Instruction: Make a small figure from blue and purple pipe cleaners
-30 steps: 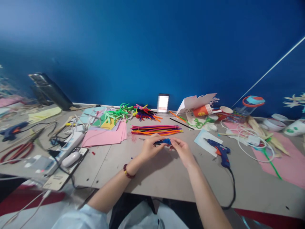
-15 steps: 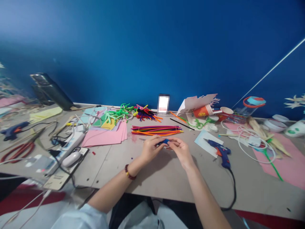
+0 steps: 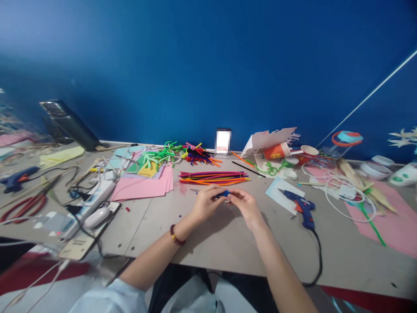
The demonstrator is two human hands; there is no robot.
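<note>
My left hand [image 3: 206, 202] is closed, its fingers pinching a small coiled blue pipe cleaner [image 3: 226, 193] above the table. From the other side, the thumb and fingertips of my right hand [image 3: 246, 206] pinch the same piece. Fingers hide much of it, so its exact shape cannot be made out. Just beyond my hands lies a bundle of long pipe cleaners [image 3: 213, 178] in purple, red and orange. A thin dark pointed tip [image 3: 193, 190] shows beside my left fingers; what it belongs to is hidden.
A blue glue gun [image 3: 301, 206] rests to the right on light-blue paper [image 3: 275, 191], its cord running off the front edge. On the left are pink paper sheets [image 3: 143, 187], a power strip [image 3: 94, 204], a phone [image 3: 78, 245] and red-handled scissors [image 3: 28, 206]. A paper cup [image 3: 278, 150] lies behind.
My fingers have shifted very slightly around the blue pipe cleaner, which both hands still hold. The view has moved a little; the table things stay put.
</note>
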